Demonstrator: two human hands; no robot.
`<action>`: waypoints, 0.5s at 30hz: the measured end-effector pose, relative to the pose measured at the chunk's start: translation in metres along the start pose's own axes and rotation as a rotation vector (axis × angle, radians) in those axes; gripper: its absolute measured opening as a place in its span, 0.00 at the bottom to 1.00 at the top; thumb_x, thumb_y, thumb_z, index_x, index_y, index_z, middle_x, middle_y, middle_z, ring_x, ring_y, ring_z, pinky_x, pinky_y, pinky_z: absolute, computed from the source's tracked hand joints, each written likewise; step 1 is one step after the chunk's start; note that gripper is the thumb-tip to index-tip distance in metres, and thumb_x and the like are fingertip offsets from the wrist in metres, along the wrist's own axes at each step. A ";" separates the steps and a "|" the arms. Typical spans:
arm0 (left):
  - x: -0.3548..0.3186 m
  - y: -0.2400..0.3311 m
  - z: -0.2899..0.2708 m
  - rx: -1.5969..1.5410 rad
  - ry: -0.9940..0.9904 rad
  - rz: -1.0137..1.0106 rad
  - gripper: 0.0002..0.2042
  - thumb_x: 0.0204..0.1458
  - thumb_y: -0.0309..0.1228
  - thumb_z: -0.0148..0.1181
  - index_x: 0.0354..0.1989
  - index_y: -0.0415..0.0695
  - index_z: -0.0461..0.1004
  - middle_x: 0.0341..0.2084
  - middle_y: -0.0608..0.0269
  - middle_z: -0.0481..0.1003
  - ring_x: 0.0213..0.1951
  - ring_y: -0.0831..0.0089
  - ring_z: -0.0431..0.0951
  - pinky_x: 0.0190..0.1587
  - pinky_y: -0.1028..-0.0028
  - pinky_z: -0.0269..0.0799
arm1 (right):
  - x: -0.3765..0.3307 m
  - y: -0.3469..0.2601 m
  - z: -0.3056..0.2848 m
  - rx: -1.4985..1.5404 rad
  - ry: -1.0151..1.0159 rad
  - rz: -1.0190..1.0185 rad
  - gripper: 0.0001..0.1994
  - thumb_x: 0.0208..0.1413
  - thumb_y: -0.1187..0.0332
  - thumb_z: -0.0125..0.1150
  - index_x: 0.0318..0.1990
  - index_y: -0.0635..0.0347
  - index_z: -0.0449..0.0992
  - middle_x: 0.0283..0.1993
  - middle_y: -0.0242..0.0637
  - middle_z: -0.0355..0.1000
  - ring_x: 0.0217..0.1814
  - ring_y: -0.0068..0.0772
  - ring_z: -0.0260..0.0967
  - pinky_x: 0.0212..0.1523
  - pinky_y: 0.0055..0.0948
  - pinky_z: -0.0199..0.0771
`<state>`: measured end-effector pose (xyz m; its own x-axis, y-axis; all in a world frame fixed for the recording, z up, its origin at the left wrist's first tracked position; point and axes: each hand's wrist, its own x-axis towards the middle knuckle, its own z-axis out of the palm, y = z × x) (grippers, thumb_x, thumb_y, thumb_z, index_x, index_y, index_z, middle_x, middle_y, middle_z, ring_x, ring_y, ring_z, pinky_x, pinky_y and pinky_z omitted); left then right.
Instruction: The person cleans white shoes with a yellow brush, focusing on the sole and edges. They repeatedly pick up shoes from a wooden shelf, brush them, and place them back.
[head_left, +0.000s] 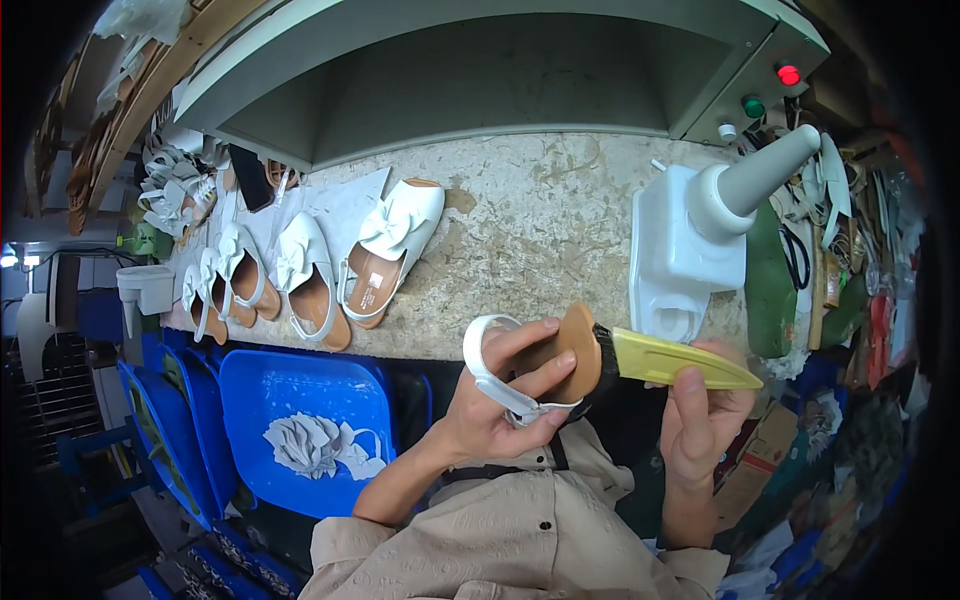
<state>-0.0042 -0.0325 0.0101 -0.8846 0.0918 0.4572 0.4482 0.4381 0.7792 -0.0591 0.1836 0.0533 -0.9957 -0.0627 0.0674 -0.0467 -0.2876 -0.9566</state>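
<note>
My left hand (520, 390) is closed around a white sandal (488, 385) with a tan sole, its ankle strap looping up over the fingers. In my right hand (697, 415) is a brush with a yellow handle (690, 360), gripped between thumb and fingers. The brush's dark bristles (604, 357) meet the edge of the sandal's tan heel end (580, 350). The sandal's toe part is hidden behind my left hand. Just beyond the brush stands a white pot (680, 250) with a thick grey-white spout or handle and a small open cup at its front.
Several white bow sandals (395, 235) stand in a row on the worn bench (530, 210). A grey box-like machine (480, 85) with lit buttons spans the back. Left below are blue chairs (300, 390), one bearing white cut pieces (310, 447). A dark phone (250, 178) lies at the far left.
</note>
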 end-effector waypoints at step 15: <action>0.010 0.025 -0.007 -0.217 -0.027 -0.163 0.27 0.47 0.28 0.63 0.58 0.37 0.71 0.57 0.43 0.67 0.53 0.53 0.74 0.56 0.64 0.69 | 0.002 0.018 -0.010 -0.198 -0.204 -0.510 0.09 0.53 0.78 0.65 0.40 0.63 0.73 0.35 0.49 0.79 0.30 0.41 0.74 0.33 0.33 0.75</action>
<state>-0.0011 -0.0269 0.0371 -0.9493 0.0611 0.3083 0.3136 0.2472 0.9168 -0.0630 0.1875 0.0336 -0.8091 -0.1518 0.5677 -0.5495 -0.1466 -0.8225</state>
